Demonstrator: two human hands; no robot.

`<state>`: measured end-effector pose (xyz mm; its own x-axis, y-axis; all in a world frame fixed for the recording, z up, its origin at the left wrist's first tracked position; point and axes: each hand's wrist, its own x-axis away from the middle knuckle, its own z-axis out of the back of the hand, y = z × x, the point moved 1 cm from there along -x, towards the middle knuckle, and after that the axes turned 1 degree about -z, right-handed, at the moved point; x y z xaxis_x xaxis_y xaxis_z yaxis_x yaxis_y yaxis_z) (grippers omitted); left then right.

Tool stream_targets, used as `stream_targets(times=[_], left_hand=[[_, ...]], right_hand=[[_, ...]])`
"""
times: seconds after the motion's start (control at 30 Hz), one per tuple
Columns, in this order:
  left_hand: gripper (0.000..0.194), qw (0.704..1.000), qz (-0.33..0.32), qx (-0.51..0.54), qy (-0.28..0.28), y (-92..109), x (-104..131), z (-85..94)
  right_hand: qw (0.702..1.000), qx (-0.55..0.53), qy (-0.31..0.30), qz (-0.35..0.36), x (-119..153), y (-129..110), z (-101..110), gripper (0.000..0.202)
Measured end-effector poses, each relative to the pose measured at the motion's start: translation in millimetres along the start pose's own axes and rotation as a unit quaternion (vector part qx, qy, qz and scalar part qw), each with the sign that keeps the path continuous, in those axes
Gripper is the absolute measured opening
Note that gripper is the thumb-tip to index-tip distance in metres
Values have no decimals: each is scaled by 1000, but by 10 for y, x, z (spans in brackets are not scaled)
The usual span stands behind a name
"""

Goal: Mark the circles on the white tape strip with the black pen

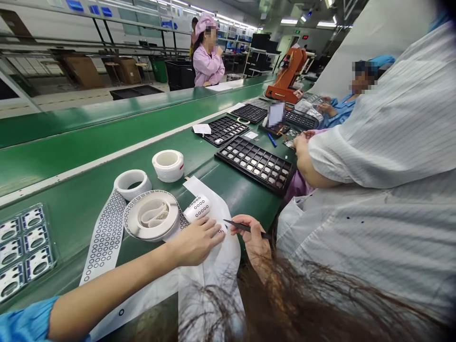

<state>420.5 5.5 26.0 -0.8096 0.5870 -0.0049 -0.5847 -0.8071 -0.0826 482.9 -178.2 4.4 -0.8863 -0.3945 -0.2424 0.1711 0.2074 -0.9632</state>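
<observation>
My left hand (195,242) lies spread flat on the backing strip (213,256); my right hand (254,237) pinches tweezers (242,227), tips pointing left toward it.

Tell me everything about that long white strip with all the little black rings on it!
The long white paper strip printed with rows of small black rings looks thin and glossy. It lies flat on the green work table, running from a white reel toward the near edge. More of it curls around a flat white spool to a rolled end by the left hand. The right hand holds dark tweezers nearby.
</observation>
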Motion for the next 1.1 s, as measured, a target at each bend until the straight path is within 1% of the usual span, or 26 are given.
stream_targets(times=[0.07, 0.17, 0.23, 0.33, 0.4, 0.47, 0.6, 0.77, 0.97, 1.1], left_hand=[[50, 1000, -3, 2, 8, 53, 11, -20], [49, 1000, 14, 4, 21, 126, 26, -73], [48, 999, 28, 3, 29, 159, 39, -120], [51, 998, 38, 1, 40, 177, 64, -185], [50, 998, 36, 2, 45, 173, 79, -210], [50, 998, 35, 3, 47, 165, 89, -220], [51, 998, 35, 4, 45, 164, 92, -229], [45, 998, 40, 1, 43, 175, 81, -217], [50, 999, 31, -3, 40, 165, 72, -166], [52, 999, 26, -12, 42, 162, 53, -193]], right_hand=[[999, -44, -5, -20, -33, -35, -100, 45], [994, -80, -19, -67, -78, -13, -200, 53], [992, -82, -7, -100, -107, 69, -198, 51], [990, -60, 33, -125, -143, 223, -100, 46], [990, -27, 42, -133, -155, 289, -22, 35], [989, 13, 40, -139, -157, 302, 33, 23], [985, 77, 40, -150, -158, 234, 57, 16], [981, 111, 48, -153, -170, 189, 51, 16], [978, 121, 45, -163, -173, 195, 57, 16], [978, 120, 41, -168, -179, 181, 51, 16]])
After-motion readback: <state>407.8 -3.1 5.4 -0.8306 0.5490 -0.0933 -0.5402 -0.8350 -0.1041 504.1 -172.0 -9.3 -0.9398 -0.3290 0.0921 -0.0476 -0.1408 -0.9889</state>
